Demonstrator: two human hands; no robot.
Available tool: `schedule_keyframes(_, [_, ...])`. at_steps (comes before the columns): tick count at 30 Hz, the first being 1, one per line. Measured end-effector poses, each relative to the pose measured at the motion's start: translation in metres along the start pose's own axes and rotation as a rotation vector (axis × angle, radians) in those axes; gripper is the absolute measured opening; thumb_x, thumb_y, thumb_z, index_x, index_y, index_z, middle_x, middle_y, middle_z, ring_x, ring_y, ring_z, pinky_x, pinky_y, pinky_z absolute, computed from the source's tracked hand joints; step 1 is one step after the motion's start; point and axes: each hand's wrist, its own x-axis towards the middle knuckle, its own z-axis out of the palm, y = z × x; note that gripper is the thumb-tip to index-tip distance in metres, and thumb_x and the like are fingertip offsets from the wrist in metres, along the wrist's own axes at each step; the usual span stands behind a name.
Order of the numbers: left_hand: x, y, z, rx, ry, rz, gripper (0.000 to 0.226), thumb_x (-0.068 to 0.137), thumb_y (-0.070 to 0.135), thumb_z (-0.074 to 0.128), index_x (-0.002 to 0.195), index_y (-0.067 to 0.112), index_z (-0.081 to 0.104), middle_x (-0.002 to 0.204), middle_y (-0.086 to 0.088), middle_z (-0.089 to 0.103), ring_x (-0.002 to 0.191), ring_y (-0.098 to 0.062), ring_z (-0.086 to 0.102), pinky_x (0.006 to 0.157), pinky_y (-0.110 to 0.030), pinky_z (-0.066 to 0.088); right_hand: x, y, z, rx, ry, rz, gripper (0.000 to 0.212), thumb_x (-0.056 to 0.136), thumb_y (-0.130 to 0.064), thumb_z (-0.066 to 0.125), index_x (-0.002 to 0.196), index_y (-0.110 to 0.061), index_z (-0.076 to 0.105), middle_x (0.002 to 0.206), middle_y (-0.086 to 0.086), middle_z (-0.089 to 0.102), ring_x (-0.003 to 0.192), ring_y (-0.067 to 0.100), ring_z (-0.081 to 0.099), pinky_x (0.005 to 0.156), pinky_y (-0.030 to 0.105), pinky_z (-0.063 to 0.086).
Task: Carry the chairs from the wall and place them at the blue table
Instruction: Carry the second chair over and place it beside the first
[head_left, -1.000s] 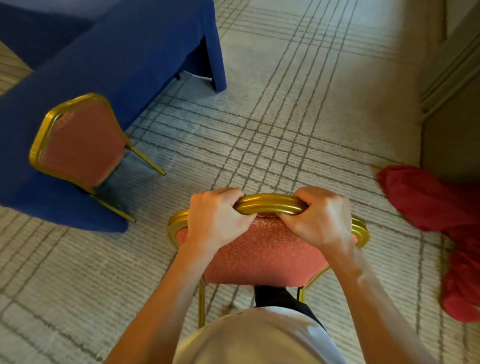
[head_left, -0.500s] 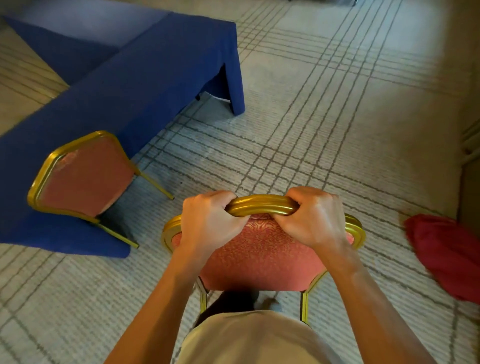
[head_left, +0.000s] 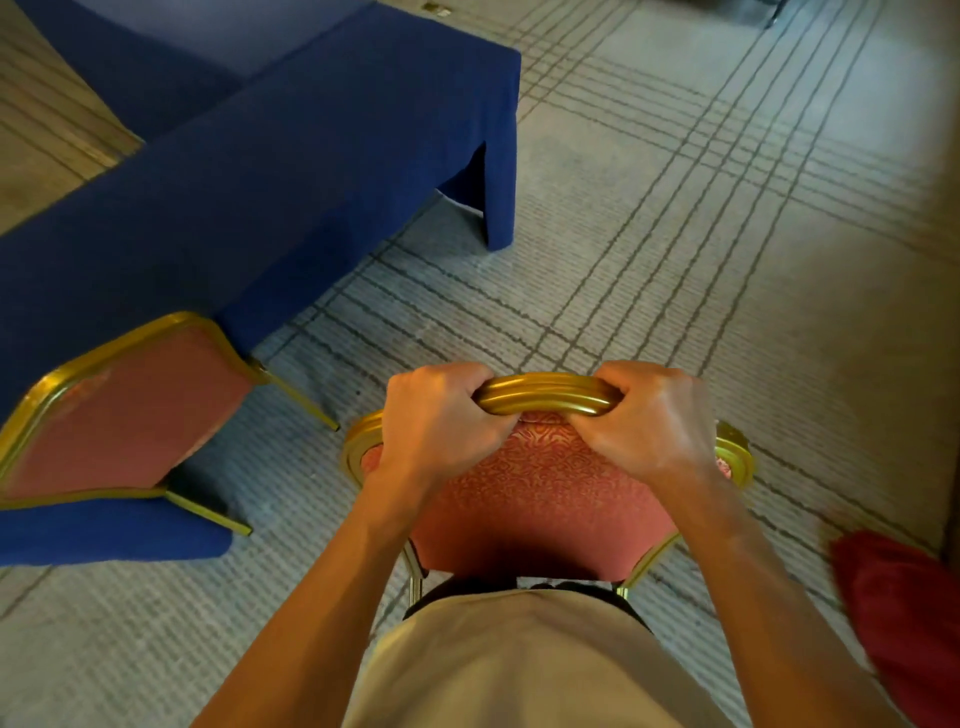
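Carpet (head_left: 727, 260) fills the view. Blue table (head_left: 260, 171) upper left, first chair (head_left: 124, 410) against its near side. Second chair (head_left: 545, 499) directly before the person, apart from the table. Left hand (head_left: 436, 421) and right hand (head_left: 649, 421) grip its gold top rail (head_left: 545, 397), fingers (head_left: 613, 376) curled over it, forearms extended.

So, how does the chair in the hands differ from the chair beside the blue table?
The held chair is gripped at its top rail by the left hand and right hand; the table chair is touched by no one. The table chair stands against the table; the held chair is apart from it, on open carpet. Both have gold frames and red padded backs.
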Motion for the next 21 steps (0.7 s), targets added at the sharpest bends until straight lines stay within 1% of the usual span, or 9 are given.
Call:
schedule_keyframes(2, [0.028, -0.006, 0.001, 0.001, 0.011, 0.002, 0.026, 0.073, 0.047, 0.063, 0.065, 0.023, 0.068, 0.057, 0.011, 0.060, 0.054, -0.009, 0.057, 0.053, -0.035, 0.049, 0.029, 0.003, 0.006, -0.001, 0.029, -0.021, 0.037, 0.074, -0.043, 0.079, 0.056, -0.020, 0.058, 0.053, -0.008, 0.055, 0.048, 0.015, 0.052, 0.054, 0.027, 0.044])
schedule_keyframes(4, [0.054, -0.012, 0.003, 0.018, 0.023, -0.008, 0.030, 0.073, 0.048, 0.061, 0.061, 0.021, 0.064, 0.055, 0.009, 0.057, 0.052, -0.010, 0.054, 0.051, -0.036, 0.047, 0.057, 0.007, 0.013, -0.012, 0.052, -0.036, 0.038, 0.073, -0.041, 0.082, 0.055, -0.021, 0.054, 0.053, -0.008, 0.054, 0.048, 0.016, 0.052, 0.054, 0.025, 0.040])
schedule_keyframes(7, [0.092, -0.022, 0.006, 0.025, 0.055, -0.019, 0.029, 0.074, 0.045, 0.063, 0.059, 0.020, 0.062, 0.053, 0.008, 0.056, 0.049, -0.009, 0.051, 0.048, -0.037, 0.045, 0.099, 0.013, 0.025, -0.026, 0.054, -0.067, 0.037, 0.073, -0.040, 0.082, 0.055, -0.020, 0.057, 0.053, -0.010, 0.053, 0.048, 0.014, 0.052, 0.053, 0.023, 0.036])
schedule_keyframes(11, [0.148, -0.037, 0.016, 0.049, 0.078, -0.050, 0.026, 0.075, 0.044, 0.067, 0.063, 0.021, 0.066, 0.056, 0.008, 0.060, 0.051, -0.010, 0.055, 0.050, -0.037, 0.047, 0.163, 0.026, 0.045, 0.007, 0.066, -0.125, 0.036, 0.073, -0.038, 0.083, 0.055, -0.020, 0.057, 0.052, -0.011, 0.051, 0.046, 0.012, 0.047, 0.050, 0.022, 0.033])
schedule_keyframes(13, [0.181, -0.046, 0.025, 0.080, 0.096, -0.064, 0.024, 0.074, 0.041, 0.073, 0.063, 0.022, 0.065, 0.056, 0.009, 0.060, 0.051, -0.010, 0.055, 0.049, -0.034, 0.045, 0.202, 0.036, 0.060, 0.042, 0.055, -0.168, 0.040, 0.074, -0.041, 0.081, 0.054, -0.021, 0.053, 0.052, -0.012, 0.047, 0.045, 0.011, 0.046, 0.051, 0.022, 0.032])
schedule_keyframes(16, [0.231, -0.054, 0.034, 0.128, 0.139, -0.098, 0.028, 0.071, 0.037, 0.076, 0.058, 0.027, 0.054, 0.053, 0.010, 0.054, 0.049, -0.012, 0.054, 0.048, -0.028, 0.037, 0.261, 0.050, 0.079, 0.072, 0.031, -0.213, 0.042, 0.073, -0.052, 0.071, 0.055, -0.021, 0.049, 0.052, -0.011, 0.045, 0.047, 0.017, 0.051, 0.051, 0.025, 0.036])
schedule_keyframes(17, [0.246, -0.058, 0.037, 0.140, 0.148, -0.122, 0.027, 0.070, 0.037, 0.076, 0.058, 0.024, 0.056, 0.053, 0.009, 0.055, 0.049, -0.013, 0.055, 0.047, -0.029, 0.037, 0.279, 0.056, 0.089, 0.087, 0.040, -0.230, 0.043, 0.071, -0.053, 0.071, 0.055, -0.019, 0.050, 0.052, -0.007, 0.048, 0.049, 0.020, 0.054, 0.051, 0.027, 0.037])
schedule_keyframes(19, [0.276, -0.064, 0.044, 0.179, 0.168, -0.165, 0.021, 0.068, 0.038, 0.077, 0.062, 0.022, 0.064, 0.056, 0.006, 0.061, 0.052, -0.014, 0.059, 0.048, -0.033, 0.043, 0.317, 0.065, 0.107, 0.110, 0.070, -0.275, 0.044, 0.067, -0.049, 0.079, 0.055, -0.017, 0.051, 0.052, -0.002, 0.053, 0.051, 0.023, 0.057, 0.050, 0.028, 0.037])
schedule_keyframes(21, [0.294, -0.071, 0.044, 0.188, 0.173, -0.212, 0.017, 0.066, 0.036, 0.076, 0.063, 0.023, 0.066, 0.056, 0.006, 0.061, 0.051, -0.013, 0.058, 0.048, -0.032, 0.044, 0.344, 0.067, 0.119, 0.157, 0.029, -0.311, 0.045, 0.066, -0.046, 0.083, 0.055, -0.018, 0.050, 0.053, -0.001, 0.053, 0.051, 0.025, 0.057, 0.049, 0.029, 0.037])
